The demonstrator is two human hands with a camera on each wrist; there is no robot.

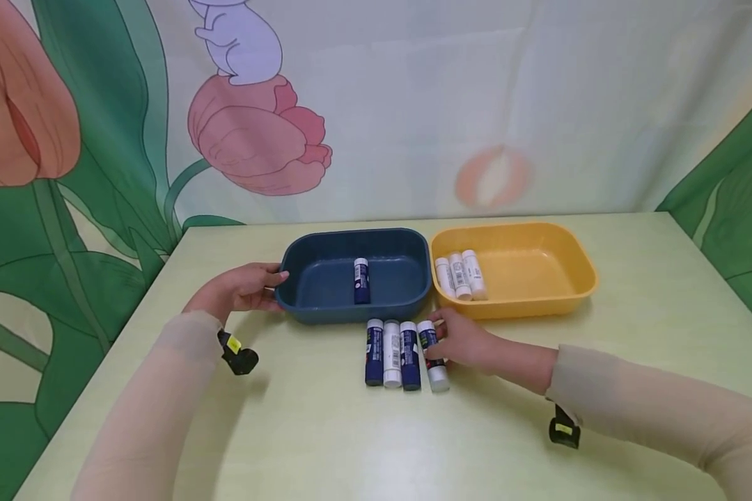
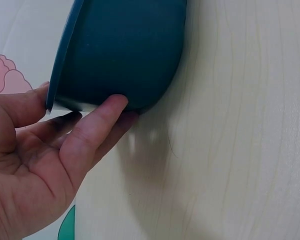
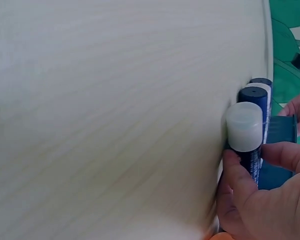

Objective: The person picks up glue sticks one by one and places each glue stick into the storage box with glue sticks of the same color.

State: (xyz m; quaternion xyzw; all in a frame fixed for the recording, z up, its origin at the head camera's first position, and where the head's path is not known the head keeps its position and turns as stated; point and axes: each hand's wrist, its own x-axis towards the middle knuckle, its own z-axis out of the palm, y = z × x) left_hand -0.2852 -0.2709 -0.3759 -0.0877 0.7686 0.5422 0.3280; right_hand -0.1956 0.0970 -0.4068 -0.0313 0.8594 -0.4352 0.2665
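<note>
My left hand [image 1: 247, 285] grips the left end of a dark blue tray [image 1: 318, 282]. Its thumb is over the rim and its fingers lie against the outer wall, as the left wrist view shows. One dark blue glue stick [image 1: 361, 282] lies inside that tray. In front of the trays, my right hand [image 1: 466, 339] pinches a dark blue glue stick with a frosted cap [image 3: 245, 127] between thumb and fingers. To its left lie a dark blue glue stick [image 1: 410, 356], a white glue stick [image 1: 392, 355] and another dark blue one [image 1: 374, 353], side by side.
A yellow tray [image 1: 539, 275] stands against the blue tray's right end, with three white glue sticks [image 1: 459, 276] at its left side. Behind the pale wooden table [image 1: 326, 431] hangs a curtain [image 1: 382, 125] printed with tulips.
</note>
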